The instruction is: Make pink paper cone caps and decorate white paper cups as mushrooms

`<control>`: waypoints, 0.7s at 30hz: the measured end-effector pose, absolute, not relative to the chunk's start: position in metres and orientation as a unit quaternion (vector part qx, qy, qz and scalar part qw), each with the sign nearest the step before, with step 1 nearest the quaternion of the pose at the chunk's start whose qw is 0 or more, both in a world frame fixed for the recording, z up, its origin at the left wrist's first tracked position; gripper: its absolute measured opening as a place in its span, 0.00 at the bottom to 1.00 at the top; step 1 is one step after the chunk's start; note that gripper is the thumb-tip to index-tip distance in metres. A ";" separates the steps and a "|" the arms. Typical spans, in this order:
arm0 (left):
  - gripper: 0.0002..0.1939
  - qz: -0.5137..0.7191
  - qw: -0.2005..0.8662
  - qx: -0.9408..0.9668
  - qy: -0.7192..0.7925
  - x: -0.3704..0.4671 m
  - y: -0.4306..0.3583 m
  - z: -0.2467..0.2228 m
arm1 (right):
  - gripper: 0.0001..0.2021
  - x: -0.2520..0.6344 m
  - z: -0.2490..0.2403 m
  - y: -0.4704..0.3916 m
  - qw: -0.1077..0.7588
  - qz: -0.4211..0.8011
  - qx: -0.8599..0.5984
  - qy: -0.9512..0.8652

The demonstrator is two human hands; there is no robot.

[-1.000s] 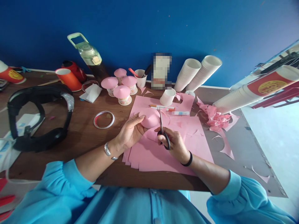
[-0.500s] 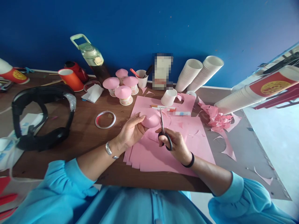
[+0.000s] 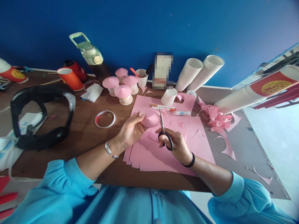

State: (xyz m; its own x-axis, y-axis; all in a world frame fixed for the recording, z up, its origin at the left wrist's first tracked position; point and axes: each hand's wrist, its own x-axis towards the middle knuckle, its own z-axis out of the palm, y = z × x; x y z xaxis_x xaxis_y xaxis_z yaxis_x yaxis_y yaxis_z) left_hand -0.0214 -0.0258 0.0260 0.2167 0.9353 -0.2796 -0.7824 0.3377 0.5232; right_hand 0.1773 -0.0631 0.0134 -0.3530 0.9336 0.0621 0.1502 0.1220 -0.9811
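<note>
My left hand (image 3: 131, 128) pinches a pink paper cone (image 3: 151, 119) by its left edge, thumb on top. Black-handled scissors (image 3: 163, 127) are in my right hand (image 3: 176, 143), their blades pointing up along the cone's right edge. Whether the blades touch the paper I cannot tell. Beneath both hands lie overlapping pink paper sheets (image 3: 168, 158). On the sheets, beyond the cone, are an orange-and-white marker (image 3: 163, 107), a white glue tube (image 3: 180, 113) and an upturned white paper cup (image 3: 168, 97).
Several small cups with pink cone tops (image 3: 123, 91) stand at the back left. Stacked white cups (image 3: 189, 73) lean near the wall, beside a phone (image 3: 163, 71). Tape roll (image 3: 105, 119), black headband (image 3: 43, 116) and bottle (image 3: 92, 57) are left; pink scraps (image 3: 218, 117) lie right.
Both hands keep nearly the same place, with the cone and scissors still held. The scissor handles look spread slightly wider. The view has shifted very slightly.
</note>
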 end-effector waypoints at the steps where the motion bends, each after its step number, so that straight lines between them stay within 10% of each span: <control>1: 0.08 0.559 0.768 0.136 0.282 -0.021 -0.026 0.026 | 0.20 0.177 0.014 -0.063 0.383 0.512 -0.420 -0.643; 21: 0.07 0.568 0.743 0.139 0.327 -0.026 -0.021 0.025 | 0.21 0.179 0.013 -0.065 0.366 0.539 -0.420 -0.632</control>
